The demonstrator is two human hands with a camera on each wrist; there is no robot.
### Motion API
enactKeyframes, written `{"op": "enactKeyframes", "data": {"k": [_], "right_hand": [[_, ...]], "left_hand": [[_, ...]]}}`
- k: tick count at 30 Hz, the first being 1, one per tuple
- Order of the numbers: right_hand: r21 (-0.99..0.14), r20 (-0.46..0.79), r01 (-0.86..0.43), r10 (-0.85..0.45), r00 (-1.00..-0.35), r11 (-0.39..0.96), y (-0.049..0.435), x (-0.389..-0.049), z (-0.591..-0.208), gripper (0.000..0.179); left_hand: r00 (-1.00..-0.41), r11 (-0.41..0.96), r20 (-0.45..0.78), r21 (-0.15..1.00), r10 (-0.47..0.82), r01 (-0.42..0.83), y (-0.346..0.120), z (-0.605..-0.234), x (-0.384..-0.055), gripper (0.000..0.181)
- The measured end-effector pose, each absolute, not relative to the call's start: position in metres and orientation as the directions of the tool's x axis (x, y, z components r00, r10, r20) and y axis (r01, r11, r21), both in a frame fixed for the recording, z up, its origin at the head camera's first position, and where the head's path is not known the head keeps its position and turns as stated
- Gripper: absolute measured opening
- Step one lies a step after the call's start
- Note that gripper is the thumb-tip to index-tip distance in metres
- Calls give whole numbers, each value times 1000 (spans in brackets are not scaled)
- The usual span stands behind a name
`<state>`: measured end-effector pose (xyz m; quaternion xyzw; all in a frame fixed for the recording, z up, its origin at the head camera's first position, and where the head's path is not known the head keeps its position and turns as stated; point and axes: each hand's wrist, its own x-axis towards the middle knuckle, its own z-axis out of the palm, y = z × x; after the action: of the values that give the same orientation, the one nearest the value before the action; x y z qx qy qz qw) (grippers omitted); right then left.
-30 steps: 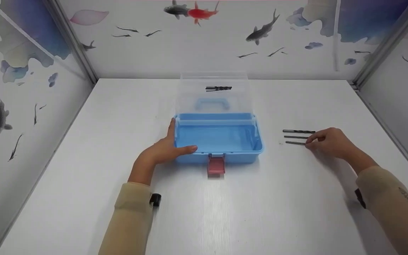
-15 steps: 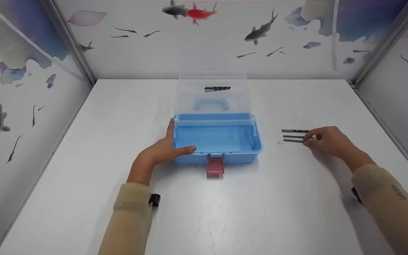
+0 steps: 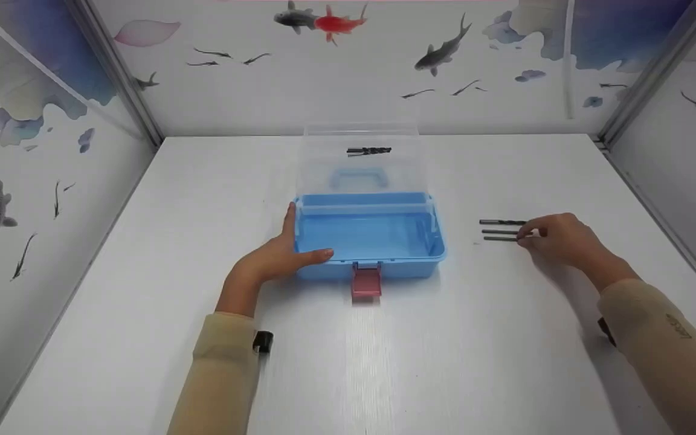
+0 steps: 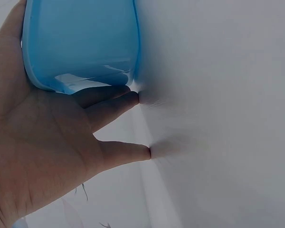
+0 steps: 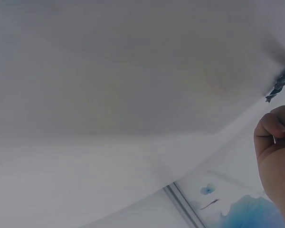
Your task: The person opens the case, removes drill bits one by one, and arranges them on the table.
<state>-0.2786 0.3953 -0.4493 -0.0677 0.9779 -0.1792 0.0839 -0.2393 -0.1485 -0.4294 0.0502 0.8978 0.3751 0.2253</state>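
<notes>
A light-blue plastic box [image 3: 372, 269] with its clear lid [image 3: 318, 160] swung back stands mid-table in the head view. My left hand [image 3: 272, 258] rests against its left end, fingers straight and spread, thumb along the front rim. In the left wrist view, the fingertips [image 4: 145, 151] reach down to the table beside the box [image 4: 85, 42]. Three dark drill bits [image 3: 499, 222] lie in parallel to the right. My right hand [image 3: 559, 238] pinches the nearest bit [image 3: 499, 238] by its right end; the hand hides those ends. A fluted tip [image 5: 278, 88] shows by the fingers in the right wrist view.
A small bundle of dark drill bits [image 3: 369, 151] lies in the opened lid. From the box's front hangs a pink latch [image 3: 366, 284]. White printed walls [image 3: 348, 72] enclose the white table [image 3: 444, 362] at the back and sides.
The nearest drill bit has shifted slightly away from me, closer to the middle one, with my right hand moving along. My left hand stays on the box. The head view has shifted slightly.
</notes>
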Motion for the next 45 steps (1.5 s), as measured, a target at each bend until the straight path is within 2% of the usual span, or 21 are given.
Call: {"op": "enactKeyframes", "data": {"k": [19,26,45], "right_hand": [[-371,-138,-103,-165,-977,923,397,-277,-439,20],[-361,-118,-121,-174,-978,925,401,-280,-423,20],[-365,-88,-130,-174,-981,922,389,-295,-375,35]], "left_hand": [[-895,695,-357,715,268,-77,-148,-429,-241,132],[-893,697,-351,714,281,-62,-149,-429,-240,132],[-897,704,-345,708,275,-56,-149,-432,-240,133]]}}
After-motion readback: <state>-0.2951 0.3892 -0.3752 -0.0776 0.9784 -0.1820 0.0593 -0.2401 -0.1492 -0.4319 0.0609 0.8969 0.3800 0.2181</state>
